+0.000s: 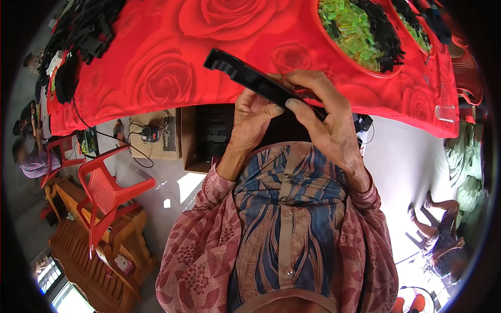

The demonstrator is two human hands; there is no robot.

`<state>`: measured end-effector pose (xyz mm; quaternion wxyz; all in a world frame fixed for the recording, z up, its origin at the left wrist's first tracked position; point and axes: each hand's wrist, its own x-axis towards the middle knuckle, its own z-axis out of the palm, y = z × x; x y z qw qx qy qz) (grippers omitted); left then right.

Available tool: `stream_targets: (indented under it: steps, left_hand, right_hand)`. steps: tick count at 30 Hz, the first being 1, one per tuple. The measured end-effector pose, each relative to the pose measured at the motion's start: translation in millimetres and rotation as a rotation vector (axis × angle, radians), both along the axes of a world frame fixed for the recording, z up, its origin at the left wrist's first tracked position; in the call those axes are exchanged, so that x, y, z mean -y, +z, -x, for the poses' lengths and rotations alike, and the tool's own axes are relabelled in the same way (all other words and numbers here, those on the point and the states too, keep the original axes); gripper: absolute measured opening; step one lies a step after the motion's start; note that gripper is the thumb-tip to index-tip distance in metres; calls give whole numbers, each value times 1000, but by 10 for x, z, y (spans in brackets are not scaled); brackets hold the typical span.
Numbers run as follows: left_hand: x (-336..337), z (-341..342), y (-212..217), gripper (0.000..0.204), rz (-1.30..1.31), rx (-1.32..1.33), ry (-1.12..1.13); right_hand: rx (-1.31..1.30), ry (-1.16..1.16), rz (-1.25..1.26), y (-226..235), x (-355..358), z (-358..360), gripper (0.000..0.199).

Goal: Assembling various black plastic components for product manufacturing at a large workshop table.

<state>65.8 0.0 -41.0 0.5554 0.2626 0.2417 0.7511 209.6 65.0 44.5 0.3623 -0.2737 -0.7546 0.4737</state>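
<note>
The black curved part (249,79) is held in the air in front of the person's torso, near the table's close edge. Its long axis runs from 10 o'clock down to 4 o'clock. The key relation is this: the free end juts out toward 10 o'clock, past both grips, and the left hand (251,119) is nearer to it; the lower end runs at 4 o'clock into the right hand (324,110), where the fingers partly hide it.

Both hands are closed on the part, opened only as far as its thickness. The left hand pinches from below, wrist at 7 o'clock from its knuckles, thumb pointing toward 3 o'clock. The right hand comes in from 5 o'clock, its thumb on the near face and its index finger reaching toward 10 o'clock. The 2 thumb tips sit close together; whether they touch, I cannot tell.

Beyond lies the red rose-patterned cloth (156,65), with clear green pieces (347,34) at 2 o'clock and a dark pile (86,28) at 10 o'clock.
</note>
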Motion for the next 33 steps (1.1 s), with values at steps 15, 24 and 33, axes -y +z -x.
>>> stream_targets:
  steps: [15, 24, 33]
  left_hand:
    - [45, 151, 379, 61, 16, -197, -6]
    - [28, 268, 256, 50, -63, -265, 11]
    - [39, 342, 321, 54, 20, -295, -51]
  right_hand:
    - [84, -24, 291, -70, -28, 9, 30]
    - [-6, 150, 496, -228, -10, 15, 18]
    - [8, 279, 592, -193, 86, 6, 15]
